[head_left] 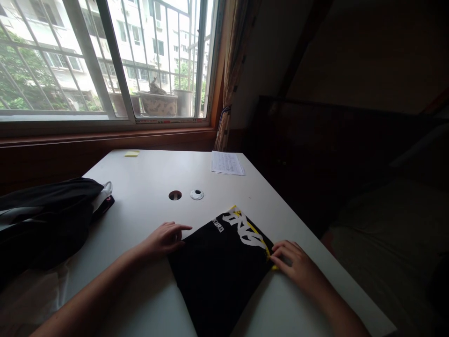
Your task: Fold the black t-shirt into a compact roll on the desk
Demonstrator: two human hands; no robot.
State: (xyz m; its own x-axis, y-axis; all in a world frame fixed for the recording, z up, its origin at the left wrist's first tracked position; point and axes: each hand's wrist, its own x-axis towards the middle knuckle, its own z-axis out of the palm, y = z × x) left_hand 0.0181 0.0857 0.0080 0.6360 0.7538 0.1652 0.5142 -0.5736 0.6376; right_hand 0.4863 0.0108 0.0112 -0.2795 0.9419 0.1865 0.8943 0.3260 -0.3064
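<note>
A black folded garment (pixel 217 267) lies on the white table, with large white lettering and yellow trim along its far right edge. At the garment's left corner is my left hand (pixel 166 239), its index finger stretched out above the cloth edge and its thumb at the corner. The other fingers of that hand are curled, and nothing shows held in it. On the opposite side, my right hand (pixel 294 262) pinches the yellow-trimmed edge between thumb and fingers. The garment's near end runs out of the picture at the bottom.
The white table (pixel 147 171) carries a dark bag or cloth pile (pixel 52 220) at the left. Farther back are printed papers (pixel 227 163), a yellow note (pixel 132 153), a cable hole (pixel 175 195) and its round cover (pixel 197 194). A barred window (pixel 157 61) stands behind.
</note>
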